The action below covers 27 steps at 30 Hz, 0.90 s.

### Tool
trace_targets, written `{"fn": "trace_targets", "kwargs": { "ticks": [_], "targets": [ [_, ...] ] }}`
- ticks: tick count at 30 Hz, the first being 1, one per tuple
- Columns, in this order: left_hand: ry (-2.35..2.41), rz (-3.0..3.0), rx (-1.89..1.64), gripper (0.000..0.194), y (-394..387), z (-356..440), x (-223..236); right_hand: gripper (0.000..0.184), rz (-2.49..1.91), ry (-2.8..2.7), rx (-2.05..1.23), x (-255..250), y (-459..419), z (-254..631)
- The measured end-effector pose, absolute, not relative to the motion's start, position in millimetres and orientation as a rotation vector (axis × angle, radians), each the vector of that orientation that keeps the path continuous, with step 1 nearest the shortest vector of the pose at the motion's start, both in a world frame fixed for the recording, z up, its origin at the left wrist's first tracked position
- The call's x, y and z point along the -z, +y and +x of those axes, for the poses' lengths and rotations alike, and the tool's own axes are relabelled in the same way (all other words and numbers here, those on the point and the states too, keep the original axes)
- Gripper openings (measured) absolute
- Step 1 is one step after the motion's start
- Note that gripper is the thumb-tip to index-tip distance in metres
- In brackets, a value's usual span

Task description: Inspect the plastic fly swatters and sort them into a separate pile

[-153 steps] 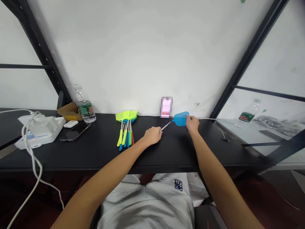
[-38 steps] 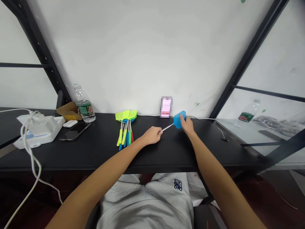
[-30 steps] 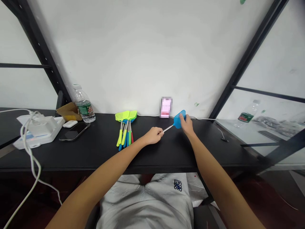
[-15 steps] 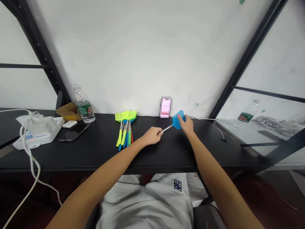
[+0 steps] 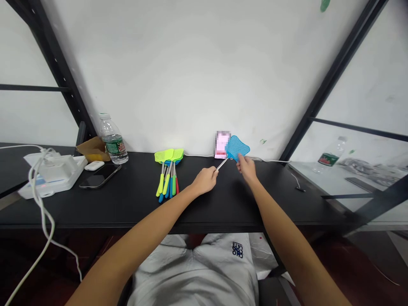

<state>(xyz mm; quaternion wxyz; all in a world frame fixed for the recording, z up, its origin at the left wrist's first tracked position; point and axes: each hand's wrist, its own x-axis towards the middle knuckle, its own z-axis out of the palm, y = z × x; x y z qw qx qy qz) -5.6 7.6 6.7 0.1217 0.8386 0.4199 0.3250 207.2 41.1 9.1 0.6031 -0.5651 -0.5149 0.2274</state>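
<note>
A blue fly swatter (image 5: 237, 147) is held above the black desk, its mesh head tilted up in front of a propped phone. My left hand (image 5: 205, 180) is closed round the lower end, hiding the handle; a short length of thin metal rod shows past the fingers. At the head's lower right edge, my right hand (image 5: 247, 168) is closed with thumb and fingertips on the mesh. To the left lies a fanned pile of fly swatters (image 5: 168, 156), yellow-green heads on top, with yellow, blue, green and red handles pointing towards me.
Against the wall leans the phone (image 5: 220, 144) with a blurred screen. On the left are a water bottle (image 5: 115, 146), a cardboard box (image 5: 92, 148), a dark phone (image 5: 100, 176), a white case (image 5: 94, 165) and a power strip (image 5: 63, 180) with cables. A glossy panel (image 5: 357, 170) stands right.
The blue head has swung up and left, now overlapping the propped phone. My right hand has slid from across the mesh to its lower edge. The left hand stays nearly in place.
</note>
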Motion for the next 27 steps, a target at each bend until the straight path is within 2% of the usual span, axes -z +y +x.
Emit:
{"fn": "trace_targets", "kwargs": {
  "ticks": [3, 10, 27],
  "targets": [
    [1.144, 2.474, -0.95, 0.026, 8, -6, -5, 0.051, -1.2, -1.369, -0.836, -9, 34, 185],
    [1.145, 2.512, -0.924, 0.027, 8, -6, -3, 0.05, -1.0, -1.324, -1.042, -13, 26, 166],
    [1.196, 2.573, -0.875, 0.03, 7, -2, -15, 0.041, -0.99, -1.186, -1.053, -14, 32, 173]
  ]
}}
